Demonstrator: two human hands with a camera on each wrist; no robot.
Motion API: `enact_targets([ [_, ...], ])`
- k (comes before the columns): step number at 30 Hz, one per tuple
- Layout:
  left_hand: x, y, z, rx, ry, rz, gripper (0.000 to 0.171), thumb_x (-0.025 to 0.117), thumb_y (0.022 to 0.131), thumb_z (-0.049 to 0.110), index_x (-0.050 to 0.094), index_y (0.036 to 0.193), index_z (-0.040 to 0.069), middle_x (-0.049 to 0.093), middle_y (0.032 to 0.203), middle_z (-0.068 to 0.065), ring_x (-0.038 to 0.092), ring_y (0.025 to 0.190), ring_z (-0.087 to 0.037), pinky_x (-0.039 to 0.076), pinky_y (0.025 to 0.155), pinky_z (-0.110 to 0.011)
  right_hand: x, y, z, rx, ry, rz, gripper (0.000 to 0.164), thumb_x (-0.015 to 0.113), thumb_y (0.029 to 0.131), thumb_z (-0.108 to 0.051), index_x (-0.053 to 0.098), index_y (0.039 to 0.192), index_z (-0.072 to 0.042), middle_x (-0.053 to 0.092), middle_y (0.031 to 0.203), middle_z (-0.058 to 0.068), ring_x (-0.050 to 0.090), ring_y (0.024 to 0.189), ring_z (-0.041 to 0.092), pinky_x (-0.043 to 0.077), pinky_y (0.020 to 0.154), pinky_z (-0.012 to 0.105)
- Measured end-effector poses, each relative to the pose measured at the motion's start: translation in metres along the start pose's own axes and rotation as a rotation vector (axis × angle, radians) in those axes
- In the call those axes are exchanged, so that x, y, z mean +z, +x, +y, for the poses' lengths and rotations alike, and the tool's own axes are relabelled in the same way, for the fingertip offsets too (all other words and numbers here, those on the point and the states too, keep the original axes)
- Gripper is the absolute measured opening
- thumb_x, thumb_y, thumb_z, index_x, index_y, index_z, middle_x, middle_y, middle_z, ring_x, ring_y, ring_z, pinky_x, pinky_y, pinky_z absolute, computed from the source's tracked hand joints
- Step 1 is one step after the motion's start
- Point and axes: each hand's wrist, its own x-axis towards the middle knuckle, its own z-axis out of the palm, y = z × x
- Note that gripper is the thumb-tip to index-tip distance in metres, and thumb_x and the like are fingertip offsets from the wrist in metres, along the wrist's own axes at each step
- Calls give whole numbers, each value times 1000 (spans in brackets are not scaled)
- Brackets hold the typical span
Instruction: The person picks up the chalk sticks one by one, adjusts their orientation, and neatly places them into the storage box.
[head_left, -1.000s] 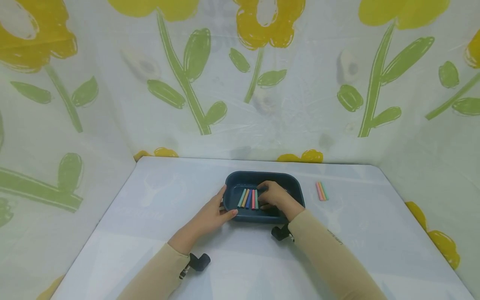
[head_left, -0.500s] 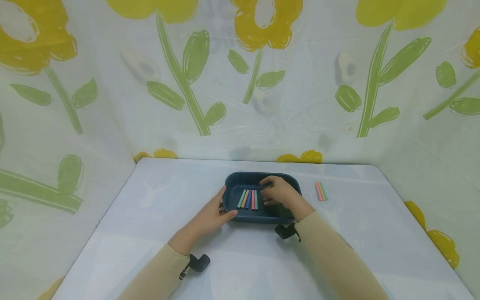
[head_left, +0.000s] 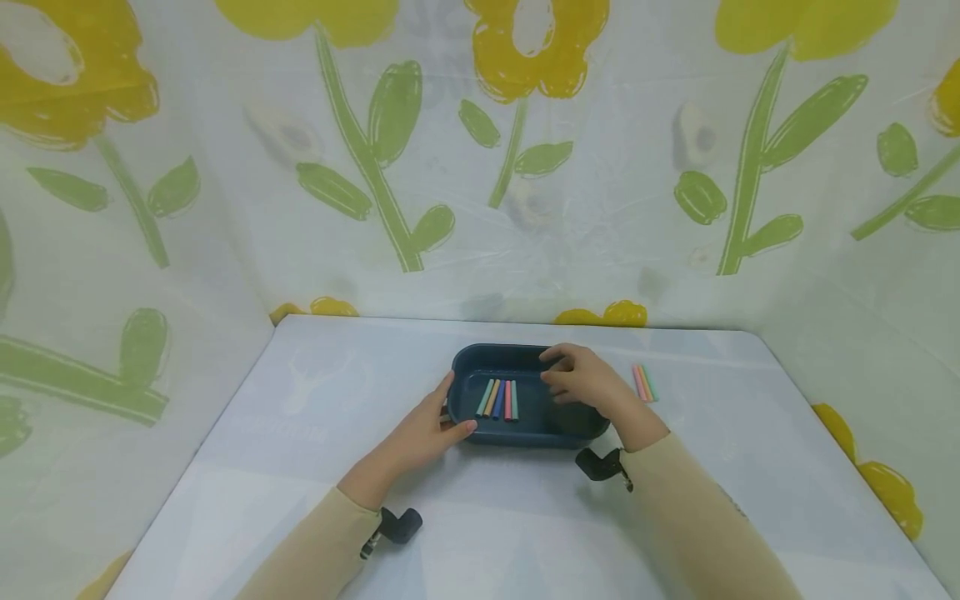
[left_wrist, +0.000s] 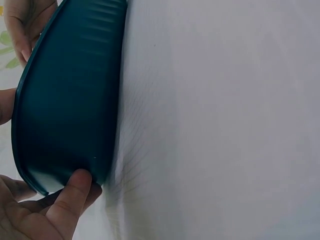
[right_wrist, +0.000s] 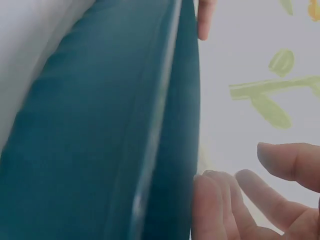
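A dark blue tray (head_left: 540, 437) stands on the white table, also seen from its side as a teal wall (left_wrist: 70, 100) in the left wrist view. Several coloured chalk sticks (head_left: 497, 400) lie side by side in its left half: green, orange, blue and pink among them. My left hand (head_left: 416, 433) holds the tray's left end, thumb at the near corner and fingers along the end wall. Over the tray's right part is my right hand (head_left: 588, 383), fingers loosely bent. Nothing shows between its thumb and fingers (right_wrist: 210, 205) in the right wrist view.
Three more chalk sticks (head_left: 645, 383), pink, orange and green, lie together on the table right of the tray. The table (head_left: 337, 358) meets a flower-printed curtain (head_left: 600, 208) at its back and sides.
My right hand has lifted from beside the chalk row and moved right, towards the tray's right end. The chalk in the tray and my left hand stay where they were.
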Motion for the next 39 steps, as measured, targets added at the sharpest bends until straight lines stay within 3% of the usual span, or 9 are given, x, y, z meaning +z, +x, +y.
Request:
enact_targets([
  [7,0,-1,2,1,-4,0,95,68,95,43,9,162,10,19,164,-18,42,140,-35,38,113,-46,-19,-14,8,-49,-32,34,46,60,101,-15,48,142,2,61,123,25,64,107,42,59,86,40],
  [16,0,-3,4,-9,15,9,95,68,95,43,9,162,10,21,164,-18,43,140,-35,38,113,-46,-51,-28,20,-28,-127,114,46,58,102,-21,47,142,0,58,129,25,65,108,38,58,90,42],
  [23,0,-2,3,-5,15,11,95,67,95,44,9,162,10,21,164,-18,43,139,-35,39,113,-47,-69,-34,33,22,-201,167,50,58,102,-31,47,144,-8,58,132,22,66,108,38,56,71,36],
  [31,0,-2,0,-5,4,4,95,67,95,44,9,162,10,21,164,-18,44,139,-35,39,112,-46,-86,-32,59,-18,-230,206,51,58,102,-32,47,143,-4,56,133,26,66,107,38,56,89,50],
  [39,0,-1,2,-4,8,4,95,67,95,45,9,162,11,20,164,-18,43,140,-35,37,114,-47,-102,-25,83,-25,-283,232,50,55,104,-27,45,143,2,56,131,29,64,108,41,56,90,51],
])
